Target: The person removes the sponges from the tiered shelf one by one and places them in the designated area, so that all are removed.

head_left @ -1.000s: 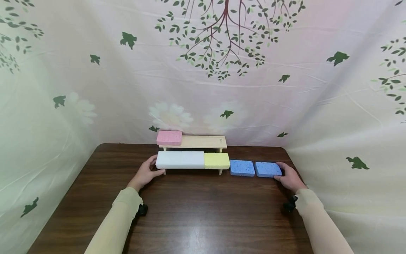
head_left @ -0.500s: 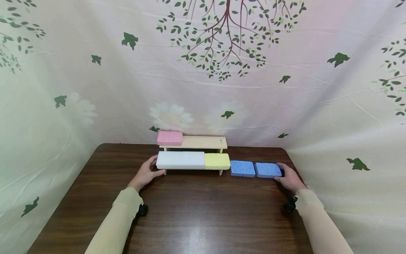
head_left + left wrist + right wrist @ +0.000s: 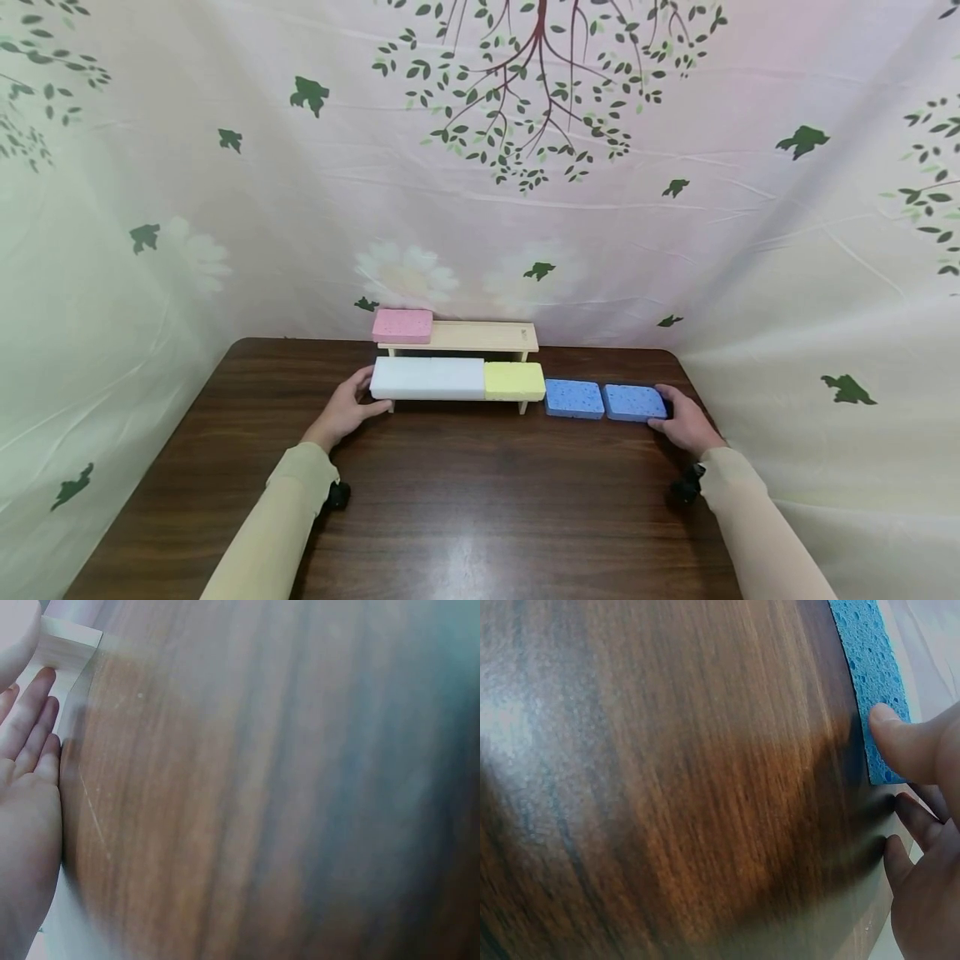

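Note:
My left hand (image 3: 347,410) is at the left end of a row of white blocks (image 3: 427,379) on a low wooden stand. In the head view its thumb reaches below the front edge; in the left wrist view several fingers (image 3: 37,739) lie straight beside the stand. A yellow sponge (image 3: 514,381) adjoins the white row on its right. Two blue sponges (image 3: 573,398) lie in line on the table to the right. My right hand (image 3: 684,421) pinches the right-hand blue sponge (image 3: 634,402) at its outer end, thumb on the front edge and index finger behind.
Behind the white row, a higher wooden shelf (image 3: 480,335) carries a pink sponge (image 3: 402,326) at its left end. The dark wooden table (image 3: 480,500) extends toward me. A printed cloth (image 3: 465,217) hangs behind the table and along both sides.
Both hands stay where they were, and the sponges and stand keep their places. Only a slight shift of the head view is visible.

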The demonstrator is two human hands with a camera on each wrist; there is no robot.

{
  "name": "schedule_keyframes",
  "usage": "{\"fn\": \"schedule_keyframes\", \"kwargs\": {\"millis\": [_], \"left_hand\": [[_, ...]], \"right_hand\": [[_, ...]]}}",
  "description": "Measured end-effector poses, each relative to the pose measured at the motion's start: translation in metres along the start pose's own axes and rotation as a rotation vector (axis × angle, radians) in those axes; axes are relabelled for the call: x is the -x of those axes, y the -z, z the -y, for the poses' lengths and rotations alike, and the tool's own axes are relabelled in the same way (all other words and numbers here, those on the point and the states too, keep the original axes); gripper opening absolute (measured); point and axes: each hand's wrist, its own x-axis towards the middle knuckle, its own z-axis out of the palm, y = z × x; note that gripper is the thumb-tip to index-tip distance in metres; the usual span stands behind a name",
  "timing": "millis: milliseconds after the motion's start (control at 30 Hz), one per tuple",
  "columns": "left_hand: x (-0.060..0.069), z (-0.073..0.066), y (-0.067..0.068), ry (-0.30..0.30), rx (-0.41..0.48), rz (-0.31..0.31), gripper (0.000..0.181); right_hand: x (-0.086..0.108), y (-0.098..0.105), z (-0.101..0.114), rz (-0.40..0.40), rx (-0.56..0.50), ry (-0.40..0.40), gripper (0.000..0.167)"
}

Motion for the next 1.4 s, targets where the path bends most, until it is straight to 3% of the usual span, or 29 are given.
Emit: {"fn": "schedule_keyframes", "kwargs": {"millis": [333,567,700,1100,1400], "left_hand": [[-0.001,0.000,-0.001,0.002,-0.017,0.003,0.081],[-0.013,0.028,-0.003,0.005,-0.025,-0.014,0.086],[-0.015,0.035,-0.002,0.002,-0.024,-0.017,0.088],[-0.018,0.038,0.000,0.017,-0.044,-0.023,0.089],[-0.017,0.035,-0.001,0.016,-0.036,-0.027,0.089]], "right_hand": [[0.002,0.002,0.000,0.013,-0.033,-0.009,0.099],[0.001,0.006,0.001,-0.002,-0.097,0.009,0.107],[0.002,0.008,0.007,-0.022,-0.110,0.023,0.111],[-0.002,0.008,0.048,-0.081,-0.084,0.141,0.092],[-0.009,-0.001,0.087,-0.074,-0.097,0.196,0.091]]}}
